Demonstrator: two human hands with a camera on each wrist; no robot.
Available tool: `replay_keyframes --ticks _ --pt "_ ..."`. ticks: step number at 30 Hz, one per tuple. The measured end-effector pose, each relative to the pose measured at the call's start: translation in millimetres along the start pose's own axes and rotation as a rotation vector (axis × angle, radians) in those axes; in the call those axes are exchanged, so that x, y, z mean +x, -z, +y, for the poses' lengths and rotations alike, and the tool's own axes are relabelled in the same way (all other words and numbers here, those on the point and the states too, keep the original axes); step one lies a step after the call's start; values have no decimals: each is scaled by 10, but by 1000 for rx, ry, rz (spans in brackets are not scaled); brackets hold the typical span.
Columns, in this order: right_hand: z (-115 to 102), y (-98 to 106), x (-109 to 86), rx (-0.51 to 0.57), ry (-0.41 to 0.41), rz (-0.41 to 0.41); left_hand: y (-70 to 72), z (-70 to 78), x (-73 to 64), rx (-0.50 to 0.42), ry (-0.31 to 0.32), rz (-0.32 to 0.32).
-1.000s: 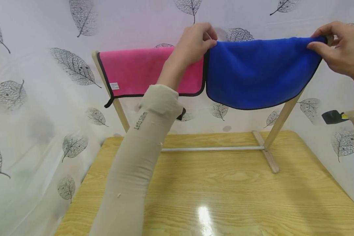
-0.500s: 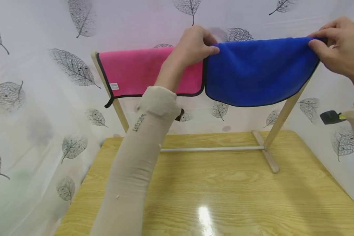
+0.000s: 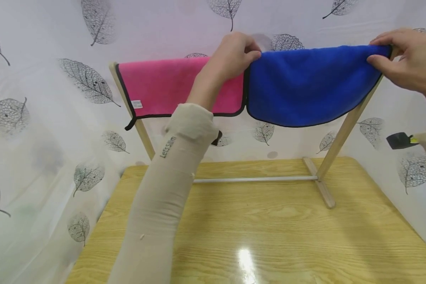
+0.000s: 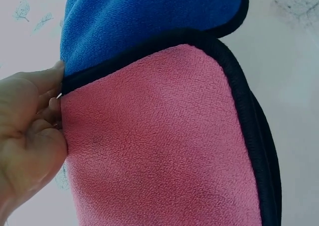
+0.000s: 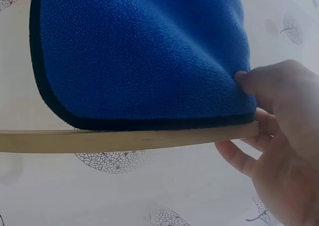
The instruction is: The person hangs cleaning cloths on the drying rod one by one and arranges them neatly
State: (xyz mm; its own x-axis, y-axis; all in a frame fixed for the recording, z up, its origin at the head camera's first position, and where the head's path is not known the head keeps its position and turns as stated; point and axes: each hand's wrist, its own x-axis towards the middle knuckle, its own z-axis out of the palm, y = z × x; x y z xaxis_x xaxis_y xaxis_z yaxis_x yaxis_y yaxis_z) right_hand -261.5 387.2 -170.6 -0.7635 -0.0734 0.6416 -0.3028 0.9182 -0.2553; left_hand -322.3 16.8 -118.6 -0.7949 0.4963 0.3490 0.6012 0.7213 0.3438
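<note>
A blue towel [image 3: 309, 86] with black edging hangs folded over the top of a wooden rack, on its right half. My left hand [image 3: 234, 55] pinches the blue towel's upper left corner, beside the pink towel [image 3: 170, 86]. At the other end my right hand [image 3: 408, 59] holds the upper right corner between thumb and fingers, close to the rack's post [image 3: 348, 126]. In the left wrist view the blue towel's edge lies along the pink one, with the left fingertips at that border. The right wrist view shows the right thumb on the blue cloth, by the post's end [image 5: 199, 136].
The rack stands on a wood-grain table [image 3: 262, 228], on a wooden foot [image 3: 321, 185] at the right. A white bar [image 3: 255, 179] runs low between its sides. Behind hangs a pale curtain [image 3: 53, 157] printed with leaves.
The blue towel's lower edge has risen slightly and its top edge lies straighter. My left thumb lifted briefly and came back to the corner; my right hand shifted slightly at its corner.
</note>
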Motion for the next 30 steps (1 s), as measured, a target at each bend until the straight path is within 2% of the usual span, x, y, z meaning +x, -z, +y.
replay_keyframes --ticks 3,6,10,15,18,21,23,30 --pt "-1 -16 4 -17 32 37 7 -6 -3 -1 4 -17" --pt "13 -30 11 -23 30 68 16 -12 -8 -13 7 -33" --pt "44 -52 10 14 22 88 14 -12 -21 -34 10 -36" --pt "85 -61 15 57 60 117 -1 -6 -32 -25 -2 -30" --pt "86 -44 31 37 61 92 -7 -9 -26 3 -19 -23" --pt "80 -10 22 32 12 36 -12 -10 -9 26 -14 -27" --pt "86 5 8 34 9 20 -12 -9 2 22 -7 -34" --pt "140 -23 24 64 86 89 5 8 -10 18 -2 -50"
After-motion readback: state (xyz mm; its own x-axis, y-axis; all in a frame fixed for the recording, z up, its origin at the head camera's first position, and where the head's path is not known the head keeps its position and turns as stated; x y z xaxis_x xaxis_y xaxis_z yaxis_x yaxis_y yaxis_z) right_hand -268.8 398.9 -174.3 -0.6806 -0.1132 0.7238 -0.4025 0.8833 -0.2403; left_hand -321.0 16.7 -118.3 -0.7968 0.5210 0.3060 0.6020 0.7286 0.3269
